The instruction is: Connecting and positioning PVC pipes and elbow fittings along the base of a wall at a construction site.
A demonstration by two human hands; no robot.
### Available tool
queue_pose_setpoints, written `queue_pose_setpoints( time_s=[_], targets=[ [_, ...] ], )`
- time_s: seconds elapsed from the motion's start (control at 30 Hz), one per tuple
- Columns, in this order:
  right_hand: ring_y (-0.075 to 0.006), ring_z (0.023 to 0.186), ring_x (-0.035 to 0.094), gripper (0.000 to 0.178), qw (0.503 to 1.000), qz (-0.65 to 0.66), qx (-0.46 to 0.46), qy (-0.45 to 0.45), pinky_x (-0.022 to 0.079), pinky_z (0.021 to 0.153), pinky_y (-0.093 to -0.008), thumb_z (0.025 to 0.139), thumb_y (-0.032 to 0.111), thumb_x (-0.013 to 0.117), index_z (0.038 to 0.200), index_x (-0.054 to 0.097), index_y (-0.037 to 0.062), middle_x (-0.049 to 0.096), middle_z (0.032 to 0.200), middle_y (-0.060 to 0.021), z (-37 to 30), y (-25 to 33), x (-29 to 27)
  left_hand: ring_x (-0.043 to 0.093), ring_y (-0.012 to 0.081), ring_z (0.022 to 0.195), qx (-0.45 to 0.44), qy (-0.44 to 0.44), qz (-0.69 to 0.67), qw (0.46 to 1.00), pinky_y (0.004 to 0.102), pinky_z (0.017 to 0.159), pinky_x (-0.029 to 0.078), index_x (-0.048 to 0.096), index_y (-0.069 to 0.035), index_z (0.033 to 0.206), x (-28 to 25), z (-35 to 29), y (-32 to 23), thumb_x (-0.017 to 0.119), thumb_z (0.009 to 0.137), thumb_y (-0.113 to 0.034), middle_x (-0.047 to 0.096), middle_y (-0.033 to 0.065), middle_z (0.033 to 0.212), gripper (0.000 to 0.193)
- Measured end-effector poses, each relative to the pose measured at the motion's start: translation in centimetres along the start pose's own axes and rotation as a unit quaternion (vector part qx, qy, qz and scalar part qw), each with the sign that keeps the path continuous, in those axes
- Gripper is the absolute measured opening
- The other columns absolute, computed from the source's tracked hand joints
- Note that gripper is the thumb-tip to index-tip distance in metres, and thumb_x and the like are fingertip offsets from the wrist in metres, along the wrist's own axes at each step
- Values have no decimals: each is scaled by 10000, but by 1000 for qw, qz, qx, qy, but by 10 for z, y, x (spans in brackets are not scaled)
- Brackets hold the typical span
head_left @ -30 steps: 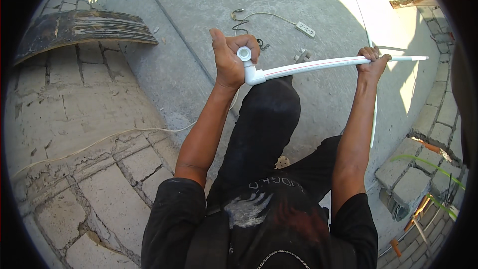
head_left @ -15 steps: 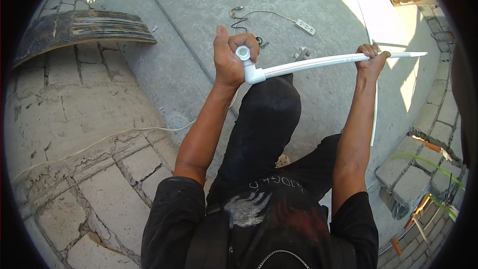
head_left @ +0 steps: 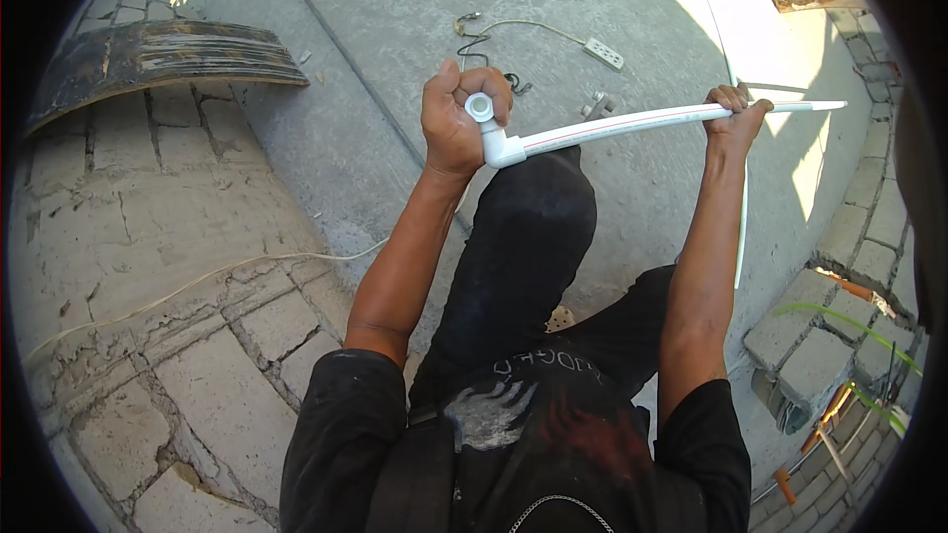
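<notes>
Above a bent knee in black trousers, a white plastic pipe is held over the concrete floor: the white elbow fitting at one end is gripped by the left hand, and, well apart from it, the pipe is clasped near its other end by the right hand, presumably so that both ends are steadied. The pipe's long axis is laid left to right and slightly away, its free end pointed right, while the fitting's round mouth is turned up toward the viewer; whether the knee is touched cannot be told.
</notes>
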State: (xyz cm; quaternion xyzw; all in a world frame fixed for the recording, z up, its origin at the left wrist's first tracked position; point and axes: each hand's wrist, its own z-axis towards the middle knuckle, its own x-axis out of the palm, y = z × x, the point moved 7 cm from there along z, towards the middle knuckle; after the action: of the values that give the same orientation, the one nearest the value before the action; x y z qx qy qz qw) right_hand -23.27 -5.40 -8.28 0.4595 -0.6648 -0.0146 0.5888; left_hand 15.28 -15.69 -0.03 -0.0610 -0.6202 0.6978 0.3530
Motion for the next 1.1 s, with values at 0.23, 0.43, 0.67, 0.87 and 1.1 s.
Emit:
queue_pose_setpoints(
  time_s=[0.23, 0.43, 0.67, 0.87, 1.1],
  targets=[
    [-72, 427, 297, 664, 1000, -9, 1, -7, 324, 360, -217, 1006, 616, 280, 1114, 393, -29, 272, 595, 31, 4, 1, -2, 421, 152, 613, -47, -42, 18, 998, 298, 607, 342, 493, -55, 635, -2, 0, 6, 186, 985, -506, 474, 53, 614, 649],
    [-65, 414, 302, 602, 1000, 12, 13, 2, 319, 354, -209, 999, 635, 262, 993, 397, 48, 270, 584, 38, -12, 3, 9, 491, 170, 662, -40, -50, -8, 998, 299, 662, 381, 588, -12, 718, -3, -9, -3, 148, 991, -562, 546, 75, 674, 754],
    [-78, 379, 282, 621, 999, -12, 11, 33, 307, 342, -220, 975, 688, 187, 688, 308, 151, 253, 505, 53, -11, 11, 16, 568, 189, 743, -46, 3, -27, 999, 314, 756, 435, 675, 35, 860, -5, -5, -1, 114, 991, -598, 627, 106, 748, 856],
    [-73, 394, 286, 595, 999, -19, 10, 32, 311, 355, -213, 991, 661, 191, 713, 316, 150, 252, 521, 52, -12, 8, 17, 568, 189, 744, -50, -3, -40, 998, 313, 758, 435, 671, 33, 861, -9, -5, 2, 126, 993, -601, 632, 110, 760, 846],
    [-74, 399, 284, 584, 999, -23, 10, 23, 314, 360, -218, 996, 651, 204, 723, 324, 149, 253, 525, 48, -16, 8, 16, 570, 178, 749, -48, -31, -33, 998, 304, 751, 438, 668, 28, 879, -9, -8, 5, 138, 979, -646, 633, 98, 767, 863]
  ],
)
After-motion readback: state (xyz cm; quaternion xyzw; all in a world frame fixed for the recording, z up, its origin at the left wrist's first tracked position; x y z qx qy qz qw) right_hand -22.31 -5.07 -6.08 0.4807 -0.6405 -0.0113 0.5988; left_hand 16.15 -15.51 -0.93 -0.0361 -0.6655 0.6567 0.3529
